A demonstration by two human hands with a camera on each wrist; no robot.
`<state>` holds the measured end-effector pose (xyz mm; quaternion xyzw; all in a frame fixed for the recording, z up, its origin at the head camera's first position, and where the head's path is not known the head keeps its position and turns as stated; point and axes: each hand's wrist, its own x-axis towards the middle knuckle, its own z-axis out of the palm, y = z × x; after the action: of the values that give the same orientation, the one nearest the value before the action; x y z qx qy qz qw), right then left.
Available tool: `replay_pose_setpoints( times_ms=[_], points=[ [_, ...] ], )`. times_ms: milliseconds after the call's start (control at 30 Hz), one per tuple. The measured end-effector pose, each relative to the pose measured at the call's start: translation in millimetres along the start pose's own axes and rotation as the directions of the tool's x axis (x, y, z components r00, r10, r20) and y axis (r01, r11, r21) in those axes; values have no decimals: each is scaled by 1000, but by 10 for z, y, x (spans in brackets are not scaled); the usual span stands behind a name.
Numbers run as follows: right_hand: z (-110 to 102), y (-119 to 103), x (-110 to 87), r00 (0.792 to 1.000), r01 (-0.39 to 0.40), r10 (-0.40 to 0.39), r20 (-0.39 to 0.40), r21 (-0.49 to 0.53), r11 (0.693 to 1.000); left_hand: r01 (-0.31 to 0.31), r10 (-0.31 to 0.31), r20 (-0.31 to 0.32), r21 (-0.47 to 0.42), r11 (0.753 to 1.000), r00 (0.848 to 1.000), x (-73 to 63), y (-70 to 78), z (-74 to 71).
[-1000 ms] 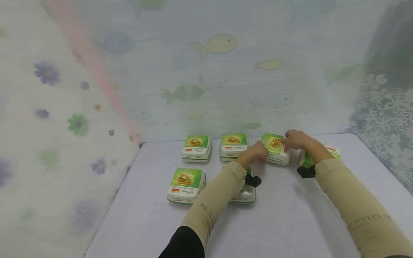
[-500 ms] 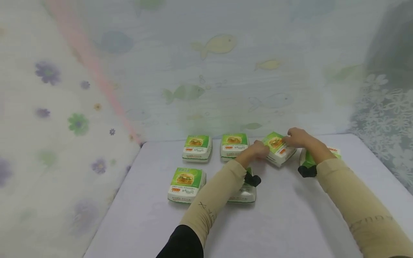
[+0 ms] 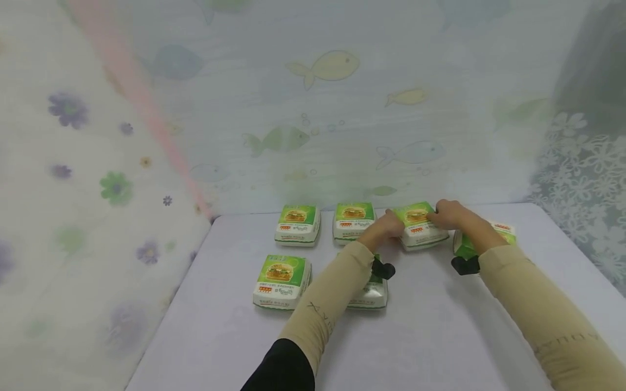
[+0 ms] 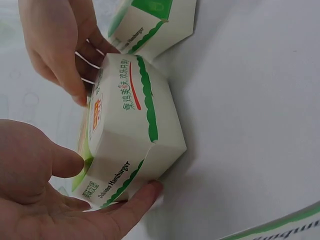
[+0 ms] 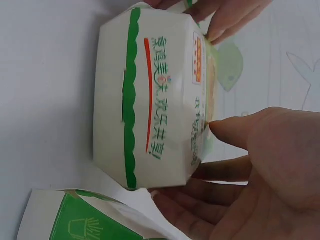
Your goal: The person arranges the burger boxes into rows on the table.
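Note:
A white and green hamburger box [image 3: 423, 234] with a burger picture on its lid stands near the back of the table, between both hands. My left hand [image 3: 389, 224] grips its left side; in the left wrist view the thumb lies at the lid's edge and the fingers reach along the lower side. From the right, my right hand [image 3: 448, 215] holds the same box, thumb on the lid and fingers at the side in the right wrist view. Chinese lettering over a red stripe marks the box front [image 5: 157, 95]. The box's far side is hidden.
Two matching boxes, one farther left [image 3: 298, 225] and one nearer [image 3: 354, 222], share the back row. In front are another box [image 3: 282, 282] and one [image 3: 369, 293] partly behind the left forearm. A turned box [image 3: 504, 232] sits partly behind the right wrist. A fish-patterned curtain [image 3: 337, 119] hangs behind.
The held box turns between both hands: angled half a second ago, its front now faces nearer to the camera. The hands stay at its sides. The other boxes stay put.

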<state>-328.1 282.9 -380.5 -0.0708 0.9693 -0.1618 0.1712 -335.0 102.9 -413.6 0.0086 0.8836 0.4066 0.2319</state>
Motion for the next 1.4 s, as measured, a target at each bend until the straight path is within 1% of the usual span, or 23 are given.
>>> replay_pose_setpoints(
  times_ms=[33,67,133,200,267,333,433,533,667,800,1067,1267,1400],
  points=[
    [0,3,-3,1000,-2,2,1,-4,1000,0,1,-6,20,1000,1000,17,-6,-5],
    [-3,7,-9,1000,-3,3,1,0,1000,0,0,-11,21,1000,1000,30,-9,-8],
    [-10,23,-21,1000,1,-1,-1,6,1000,12,-13,-7,-26,1000,1000,39,-9,-5],
    [-18,48,-30,1000,10,-10,1,17,1000,9,-8,9,-61,998,1000,29,-14,-2],
    [-23,63,-50,1000,26,-27,10,36,999,-2,4,35,-69,998,999,-3,-20,-8],
    [-23,65,-71,999,35,-37,31,68,997,-18,21,62,-54,998,998,-40,-29,-14],
    [-2,53,-102,997,26,-34,63,122,992,-30,31,72,-19,999,997,-55,-36,-19],
    [23,28,-128,997,8,-21,80,161,987,-25,25,46,-18,1000,999,-19,-36,7],
    [31,7,-146,997,-1,-11,75,157,988,-24,24,2,-4,1000,1000,39,-44,45],
    [15,23,-126,997,-13,3,72,150,989,-21,22,-21,14,1000,1000,78,-44,78],
    [-25,41,-54,996,-54,42,74,168,984,6,-8,-84,-27,1000,996,145,20,128],
    [-41,8,-60,994,-72,57,92,169,983,23,-26,-82,-37,999,996,154,21,147],
    [-59,-20,-93,995,-70,58,80,152,986,5,-7,-65,-29,1000,998,155,-1,118]
  ],
)
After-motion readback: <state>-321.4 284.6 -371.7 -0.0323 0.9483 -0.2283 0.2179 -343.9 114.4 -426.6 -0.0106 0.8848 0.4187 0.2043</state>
